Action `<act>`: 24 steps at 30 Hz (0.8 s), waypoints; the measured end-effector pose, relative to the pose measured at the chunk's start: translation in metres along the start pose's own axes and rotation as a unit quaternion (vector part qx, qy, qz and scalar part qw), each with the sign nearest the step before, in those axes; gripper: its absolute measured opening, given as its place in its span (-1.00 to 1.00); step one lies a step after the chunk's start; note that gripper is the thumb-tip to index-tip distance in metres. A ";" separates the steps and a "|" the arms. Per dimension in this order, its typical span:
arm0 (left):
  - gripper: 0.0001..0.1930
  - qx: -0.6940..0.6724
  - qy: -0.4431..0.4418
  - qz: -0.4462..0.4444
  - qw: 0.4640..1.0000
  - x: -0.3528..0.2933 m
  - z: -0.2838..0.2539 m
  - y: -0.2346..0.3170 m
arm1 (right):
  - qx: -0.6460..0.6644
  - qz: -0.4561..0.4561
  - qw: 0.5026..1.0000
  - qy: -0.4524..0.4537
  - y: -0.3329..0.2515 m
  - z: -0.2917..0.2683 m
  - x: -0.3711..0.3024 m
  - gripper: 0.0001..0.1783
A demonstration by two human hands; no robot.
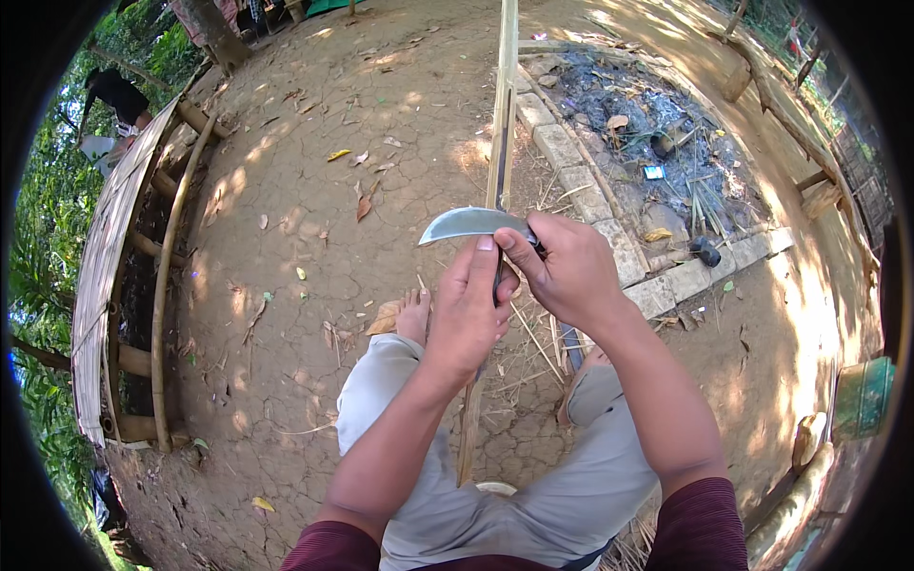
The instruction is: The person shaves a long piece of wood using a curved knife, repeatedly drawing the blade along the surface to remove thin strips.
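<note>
My right hand (pixel 573 268) is closed round the dark handle of a knife with a broad, curved blade (pixel 468 224). The blade points left and lies across a long, split strip of bamboo (pixel 502 124). Just below the blade, my left hand (pixel 468 309) grips the strip, its thumb up against the metal. The strip runs from the far top of the view down between my legs, pale on its upper part with a dark line along it. Its lower end (pixel 466 443) shows near my lap. My fingers partly hide the handle and the strip's middle.
A fire pit (pixel 657 143) edged with pale blocks (pixel 590 195) holds ash and litter at the far right. At left stands a low bamboo bench (pixel 119 285). Shavings and dry leaves lie on the cracked earth. A person (pixel 116 95) is at the far left; a green container (pixel 864 397) stands at right.
</note>
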State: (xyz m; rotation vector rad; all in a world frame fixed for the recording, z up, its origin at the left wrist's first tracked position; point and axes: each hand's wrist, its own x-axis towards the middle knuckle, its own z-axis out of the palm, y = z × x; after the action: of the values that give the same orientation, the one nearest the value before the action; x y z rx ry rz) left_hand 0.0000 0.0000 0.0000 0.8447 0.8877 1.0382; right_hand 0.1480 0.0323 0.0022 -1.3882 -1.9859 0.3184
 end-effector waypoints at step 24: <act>-0.64 0.146 0.061 0.064 0.985 0.003 0.001 -0.015 | -0.090 -0.013 0.996 -0.014 0.002 -0.005 -0.002 -0.28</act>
State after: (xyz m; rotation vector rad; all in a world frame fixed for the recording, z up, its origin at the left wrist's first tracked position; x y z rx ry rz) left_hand 0.0068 -0.0012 -0.0134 1.1037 1.1185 1.0949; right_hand 0.1529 0.0304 0.0037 -1.4746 -2.0954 0.1502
